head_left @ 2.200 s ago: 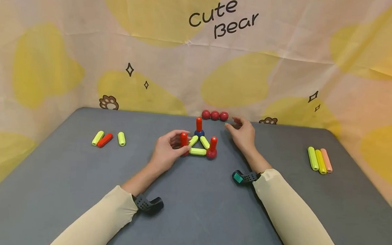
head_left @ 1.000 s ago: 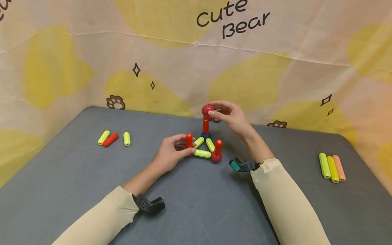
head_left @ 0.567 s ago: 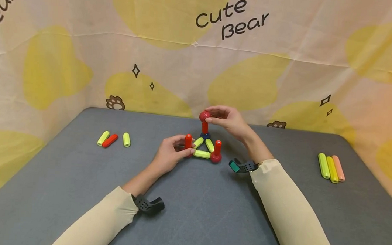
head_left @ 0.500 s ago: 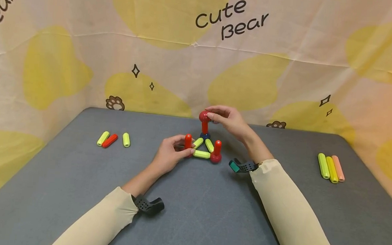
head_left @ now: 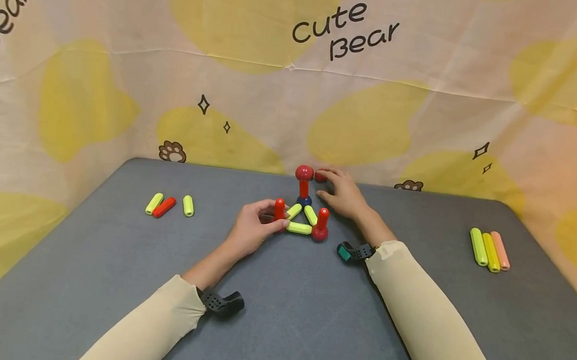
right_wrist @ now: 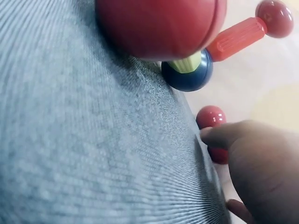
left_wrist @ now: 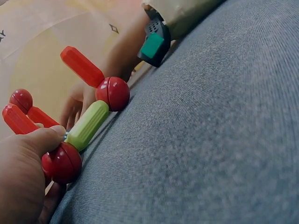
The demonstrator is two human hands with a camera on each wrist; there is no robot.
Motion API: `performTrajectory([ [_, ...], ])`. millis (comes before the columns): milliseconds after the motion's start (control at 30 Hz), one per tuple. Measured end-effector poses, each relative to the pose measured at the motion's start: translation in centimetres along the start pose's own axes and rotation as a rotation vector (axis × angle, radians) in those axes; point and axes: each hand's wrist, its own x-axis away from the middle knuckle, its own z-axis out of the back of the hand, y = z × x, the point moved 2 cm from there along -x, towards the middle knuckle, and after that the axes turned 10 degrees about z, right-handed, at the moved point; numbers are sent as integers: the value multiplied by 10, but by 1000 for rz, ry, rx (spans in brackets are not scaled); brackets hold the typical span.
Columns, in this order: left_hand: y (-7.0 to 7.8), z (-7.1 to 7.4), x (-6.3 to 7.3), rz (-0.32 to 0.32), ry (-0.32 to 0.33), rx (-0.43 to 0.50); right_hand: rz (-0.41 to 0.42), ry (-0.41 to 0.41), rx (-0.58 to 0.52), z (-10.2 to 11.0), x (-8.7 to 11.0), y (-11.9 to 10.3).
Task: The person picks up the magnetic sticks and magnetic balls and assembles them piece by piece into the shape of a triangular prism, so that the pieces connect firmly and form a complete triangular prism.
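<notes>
A frame of magnetic sticks and balls stands on the table. Its base is a triangle of yellow-green sticks, with red balls at the two front corners and a dark blue ball at the rear. Upright red sticks rise from the corners. The rear upright carries a red ball on top. My left hand pinches the frame's left front corner, thumb in front. At the back, my right hand reaches over two loose red balls, its thumb apart from the fingers.
Short yellow-green sticks and a red stick lie on the left of the grey table. Longer green, yellow and pink sticks lie at right. A patterned cloth hangs behind.
My right hand took a red ball from the back row, set it on the rear upright stick, released it and moved right to the remaining balls. My left hand kept its hold.
</notes>
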Motion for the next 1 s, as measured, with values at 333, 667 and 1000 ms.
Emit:
performTrajectory([
  [333, 2, 0, 0, 3, -2, -11, -62, 40, 16, 0, 1, 2],
  [667, 2, -2, 1, 9, -4, -2, -71, 57, 9, -1, 3, 4],
  [1000, 2, -2, 1, 12, -4, -9, -55, 97, -42, -2, 2, 8],
])
